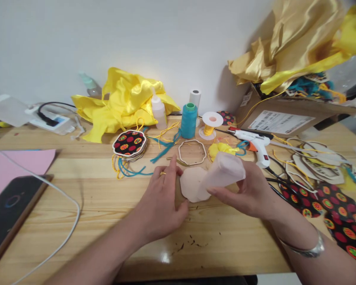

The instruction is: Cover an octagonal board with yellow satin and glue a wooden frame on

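A pale scalloped piece (192, 185) lies flat on the wooden table in front of me. My left hand (164, 198) rests at its left side, fingers stretched out and thumb apart, with the fingertips and thumb at its edge. In my right hand (252, 194) is a translucent white squeeze bottle (225, 170), tipped over so its narrower end points down at the piece. The bottle's tip is blurred against the pale surface. Just behind the piece lies a thin scalloped frame (192, 152). A small brass-coloured strip (179, 161) sits between the frame and my left fingers.
Behind stand a teal thread cone (189, 120), a ribbon spool (211, 123) and a pump bottle (158, 111) beside yellow satin (118, 99). Rightward are a glue gun (253, 144), patterned fabric pieces (344, 233) and a cardboard box (281, 114). A phone (14, 213) lies left.
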### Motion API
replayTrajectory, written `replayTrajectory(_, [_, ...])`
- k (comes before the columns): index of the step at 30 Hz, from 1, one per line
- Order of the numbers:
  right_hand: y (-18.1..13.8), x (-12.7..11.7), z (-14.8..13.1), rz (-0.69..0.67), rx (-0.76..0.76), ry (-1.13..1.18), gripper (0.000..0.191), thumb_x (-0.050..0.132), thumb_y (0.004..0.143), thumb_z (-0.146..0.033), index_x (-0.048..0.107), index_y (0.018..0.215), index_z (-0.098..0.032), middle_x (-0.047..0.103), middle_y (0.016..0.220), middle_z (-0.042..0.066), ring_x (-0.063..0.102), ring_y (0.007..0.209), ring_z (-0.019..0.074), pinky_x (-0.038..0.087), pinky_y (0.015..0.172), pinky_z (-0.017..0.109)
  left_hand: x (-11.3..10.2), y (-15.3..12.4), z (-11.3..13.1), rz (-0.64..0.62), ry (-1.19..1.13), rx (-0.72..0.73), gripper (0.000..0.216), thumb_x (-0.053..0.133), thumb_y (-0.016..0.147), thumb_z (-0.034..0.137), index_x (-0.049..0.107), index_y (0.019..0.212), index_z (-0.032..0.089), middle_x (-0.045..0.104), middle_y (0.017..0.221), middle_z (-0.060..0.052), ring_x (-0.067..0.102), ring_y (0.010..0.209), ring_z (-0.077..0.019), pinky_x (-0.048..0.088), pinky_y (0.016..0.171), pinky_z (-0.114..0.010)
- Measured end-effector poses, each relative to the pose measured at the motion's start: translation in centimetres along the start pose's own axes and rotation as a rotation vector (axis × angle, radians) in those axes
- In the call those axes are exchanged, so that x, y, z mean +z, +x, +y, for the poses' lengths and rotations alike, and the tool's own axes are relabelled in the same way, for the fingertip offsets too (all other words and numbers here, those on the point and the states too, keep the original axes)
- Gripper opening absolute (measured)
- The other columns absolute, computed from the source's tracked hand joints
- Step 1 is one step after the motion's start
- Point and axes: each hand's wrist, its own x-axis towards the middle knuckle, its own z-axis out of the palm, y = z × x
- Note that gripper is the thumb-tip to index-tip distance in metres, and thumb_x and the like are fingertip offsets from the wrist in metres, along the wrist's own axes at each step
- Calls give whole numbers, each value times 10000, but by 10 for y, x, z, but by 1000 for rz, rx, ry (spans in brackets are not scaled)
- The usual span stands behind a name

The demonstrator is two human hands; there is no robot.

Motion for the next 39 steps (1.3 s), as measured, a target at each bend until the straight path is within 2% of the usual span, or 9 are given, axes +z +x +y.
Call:
replayTrajectory(5, [1,0,-4,-58,-42,-47,217,707,738,-192,553,889,-209,600,791,-32,539,667,91,440,628,209,0,0,-2,14,3,5,901,551,735,161,7,1451,107,509,1165,-110,396,1099,-278,311,1007,-468])
replayTrajectory(9, [2,1,-6,-85,-111,-45,225,706,742,-193,528,880,-203,575,774,-41,510,643,77,414,596,188,3,0,-3,33,20,-16,896,574,757,206,17,1456,148,519,1164,-100,403,1096,-289,316,998,-482])
replayTrajectory(14, [2,3,-8,-121,-122,-50,210,699,752,-192,524,868,-201,560,761,-46,499,644,71,397,596,182,5,1,-4,47,13,7,942,596,748,208,-20,1460,175,521,1170,-91,419,1087,-288,320,988,-485])
replayTrajectory(22, [2,0,-9,-181,-83,-17,196,682,761,-193,527,882,-188,579,782,-36,509,664,74,410,619,185,4,1,-4,44,14,-5,924,591,756,197,-10,1458,189,520,1174,-82,406,1105,-286,295,1011,-483])
replayTrajectory(39, [5,-13,-10,-179,-49,-73,162,669,759,-162,543,854,-200,558,751,-38,498,636,85,401,586,207,3,1,-2,42,-3,-16,925,587,756,176,-14,1458,213,515,1162,-80,422,1100,-284,308,1002,-498])
